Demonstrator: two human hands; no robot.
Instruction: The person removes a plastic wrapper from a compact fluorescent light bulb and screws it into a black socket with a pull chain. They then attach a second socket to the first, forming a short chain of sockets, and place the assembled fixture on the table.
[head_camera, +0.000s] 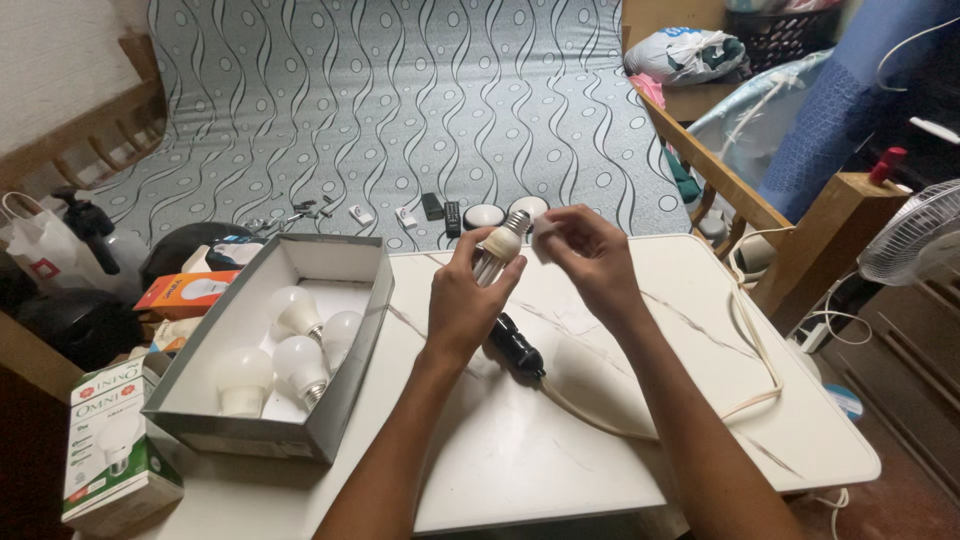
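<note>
Head view: our left hand (468, 300) grips a small bulb (500, 246), while our right hand (590, 260), at three o'clock, pinches closed beside its tip.

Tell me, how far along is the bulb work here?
Four white bulbs already lie in the grey box. The left hand holds a small bulb upright, right hand at its tip. The black socket on the table has no bulb in it.
</note>
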